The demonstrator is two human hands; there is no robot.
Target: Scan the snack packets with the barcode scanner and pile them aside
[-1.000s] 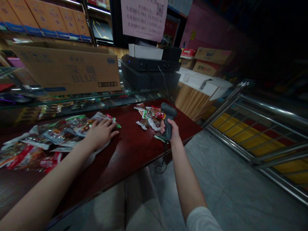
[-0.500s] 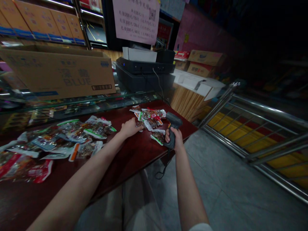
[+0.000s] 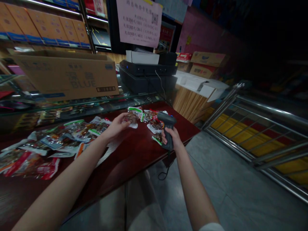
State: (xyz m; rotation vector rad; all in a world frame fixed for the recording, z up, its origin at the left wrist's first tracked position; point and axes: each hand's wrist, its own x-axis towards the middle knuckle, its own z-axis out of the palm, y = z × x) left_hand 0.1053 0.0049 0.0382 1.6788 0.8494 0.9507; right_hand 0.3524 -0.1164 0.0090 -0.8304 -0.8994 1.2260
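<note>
Dim light blurs the print on the clear, green-edged snack packet [image 3: 132,116] that the left hand [image 3: 117,125] pinches above the dark red wooden table [image 3: 134,150], lifted since a moment ago; the right hand [image 3: 171,137] stays clenched on the grey handheld barcode scanner [image 3: 166,125] beside the small packet pile [image 3: 154,120].

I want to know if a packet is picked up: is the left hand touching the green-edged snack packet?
Touching. The head view shows the left hand with its fingers closed on the green-edged snack packet, lifted off the red counter.
</note>
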